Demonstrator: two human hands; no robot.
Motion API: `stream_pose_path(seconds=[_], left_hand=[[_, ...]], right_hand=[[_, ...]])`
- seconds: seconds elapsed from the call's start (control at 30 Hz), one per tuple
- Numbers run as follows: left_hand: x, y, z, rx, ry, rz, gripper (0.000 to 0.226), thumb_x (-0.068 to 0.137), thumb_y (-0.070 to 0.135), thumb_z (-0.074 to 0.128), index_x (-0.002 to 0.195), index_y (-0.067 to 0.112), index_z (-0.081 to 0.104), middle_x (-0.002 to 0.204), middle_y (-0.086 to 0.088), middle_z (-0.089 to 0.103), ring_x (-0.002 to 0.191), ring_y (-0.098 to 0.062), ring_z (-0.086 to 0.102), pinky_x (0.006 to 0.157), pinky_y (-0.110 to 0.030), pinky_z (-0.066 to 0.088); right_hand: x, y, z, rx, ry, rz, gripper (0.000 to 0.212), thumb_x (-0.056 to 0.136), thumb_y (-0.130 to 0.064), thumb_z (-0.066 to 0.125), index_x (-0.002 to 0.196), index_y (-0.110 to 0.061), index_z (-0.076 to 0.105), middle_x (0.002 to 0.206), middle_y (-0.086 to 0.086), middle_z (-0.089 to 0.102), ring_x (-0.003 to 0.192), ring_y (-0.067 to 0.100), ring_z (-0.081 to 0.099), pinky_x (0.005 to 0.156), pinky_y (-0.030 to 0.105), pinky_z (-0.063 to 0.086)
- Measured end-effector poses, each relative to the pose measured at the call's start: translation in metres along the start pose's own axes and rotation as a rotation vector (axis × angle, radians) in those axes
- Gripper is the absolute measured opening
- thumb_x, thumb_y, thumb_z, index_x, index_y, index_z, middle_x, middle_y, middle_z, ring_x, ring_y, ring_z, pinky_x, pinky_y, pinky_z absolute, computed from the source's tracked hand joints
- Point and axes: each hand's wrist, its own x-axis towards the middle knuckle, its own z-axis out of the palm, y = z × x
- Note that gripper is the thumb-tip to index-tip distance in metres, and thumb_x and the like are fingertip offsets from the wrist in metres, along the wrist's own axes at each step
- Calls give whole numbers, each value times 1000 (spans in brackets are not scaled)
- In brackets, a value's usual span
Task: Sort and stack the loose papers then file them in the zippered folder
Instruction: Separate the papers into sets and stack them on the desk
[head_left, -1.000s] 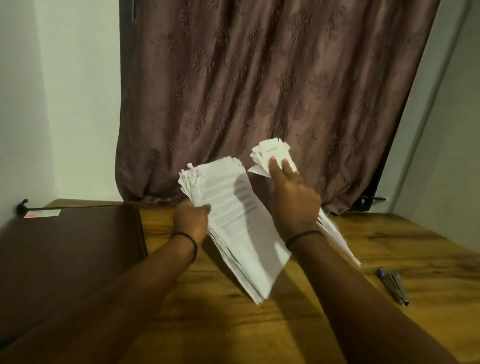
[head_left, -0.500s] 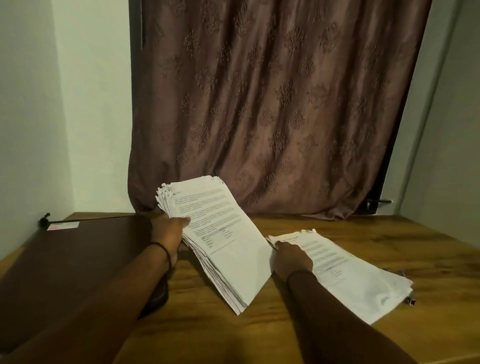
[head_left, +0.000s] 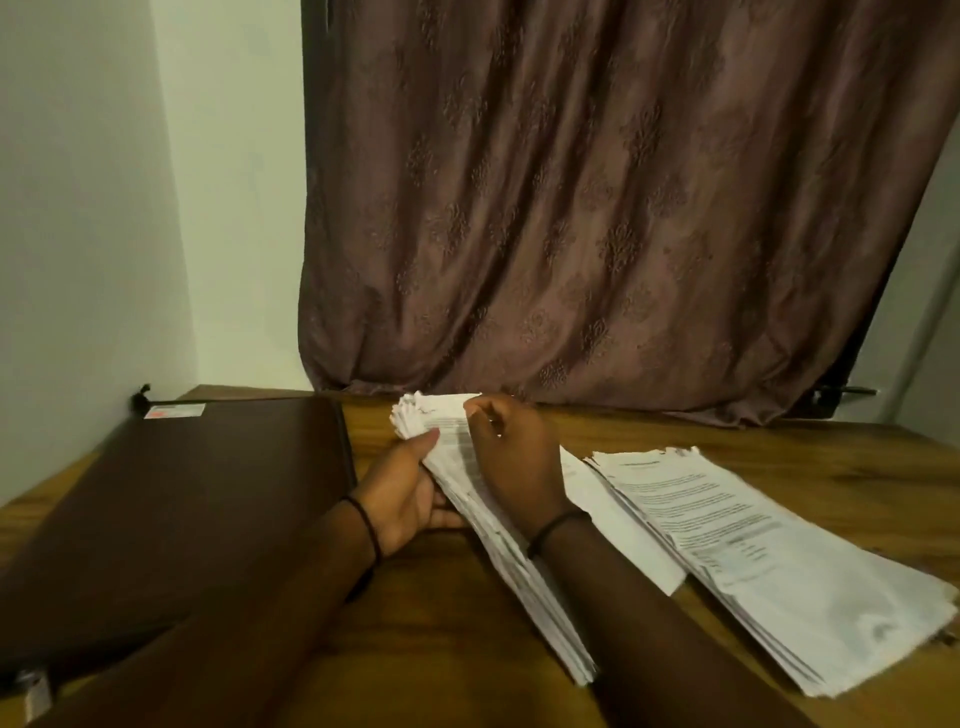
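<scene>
Room: Wooden table (head_left: 415, 623) in a dim corner, with a pale wall (head_left: 104, 208) on one side and a brown curtain (head_left: 597, 208) hanging behind.
Left hand: the left hand (head_left: 400, 499) grips the held stack (head_left: 457, 467) from its left edge. The thumb lies on top and the fingers go under, so the sheets cannot slide apart.
Right hand: the right hand (head_left: 514, 457) rests on top of the same stack. Its fingers are curled at the far corner and seem to pinch the top sheets there, likely to pick some off.
Wrists: each one wears a thin dark band.
Held stack: it is tipped up on the left side, where the left hand lifts it. The far corners are fanned and messy.
Flat pile: a flat pile (head_left: 753, 545) of printed sheets lies on the table just to the right, face up. It looks like the spot for papers that are already sorted.
Folder: the zippered folder (head_left: 182, 493) lies shut on the left of the table, near the left arm. A small sticker (head_left: 174, 411) sits at its far edge.
Step now: sorting, it seems. Nothing is filed yet.
Next: the two lots must be joined and squared, then the folder unzipped.
Watch out: loose sheets could slip from the tipped stack.
</scene>
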Motion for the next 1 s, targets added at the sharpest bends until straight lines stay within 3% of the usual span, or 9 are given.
stream_pose_path(seconds=[0.1,0.33,0.47,0.53,0.63,0.77,0.83,0.9,1.0], left_hand=[[4,2,-6,-1,-32,0,52,101,54,23,117,25,62,111,-8,72,97,-29,69,78,-46,56],[9,-3,-11,53,-20,28,52,102,49,27,120,18,64,108,-13,72,93,-31,69,86,-52,52],[8,-3,-11,67,-86,12,51,102,47,24,115,21,66,106,-13,73,83,-28,68,76,-45,55],[7,-3,-9,72,-97,8,50,101,46,23,113,23,66,103,-12,74,79,-26,69,74,-42,55],[4,-2,-9,72,-113,2,49,101,43,24,119,20,63,108,-12,72,81,-27,70,74,-42,55],[0,-1,-6,70,-105,15,44,101,40,25,119,22,61,115,-10,71,93,-29,68,80,-46,54],[0,-2,-6,70,-111,15,46,102,46,23,119,26,60,117,-8,70,98,-30,68,84,-48,54],[0,-3,-6,84,-128,16,54,100,56,17,122,30,59,118,-6,70,99,-29,69,81,-47,56],[-1,-3,-6,92,-147,27,61,97,63,12,125,33,57,119,-5,70,98,-27,70,75,-44,57]], right_hand=[[-13,11,9,-1,-72,36,17,96,-27,57,94,-20,72,96,-8,73,86,7,62,81,27,50],[-12,14,10,-24,-140,78,46,84,-63,59,108,-25,69,106,-13,69,97,5,62,85,29,52],[-13,12,9,-107,-121,67,28,87,-43,65,105,-22,68,104,-8,69,93,11,62,82,30,51],[-15,11,7,-112,-88,85,13,90,-31,62,91,-19,65,88,-5,68,81,13,60,71,29,48],[-15,11,5,-46,-15,176,20,94,-24,55,78,-14,50,66,-6,52,62,10,46,54,29,33],[-16,7,-3,41,60,268,5,100,-20,48,103,-17,47,82,-2,59,68,8,53,54,17,34],[-18,6,-5,30,64,238,20,99,-14,47,118,-20,44,86,0,62,70,11,57,55,15,36],[-20,7,-2,-9,34,165,35,98,-11,48,128,-28,40,89,2,66,74,17,62,62,25,43],[-22,10,1,-49,4,64,50,92,-2,46,131,-33,45,95,4,66,81,19,61,68,30,46]])
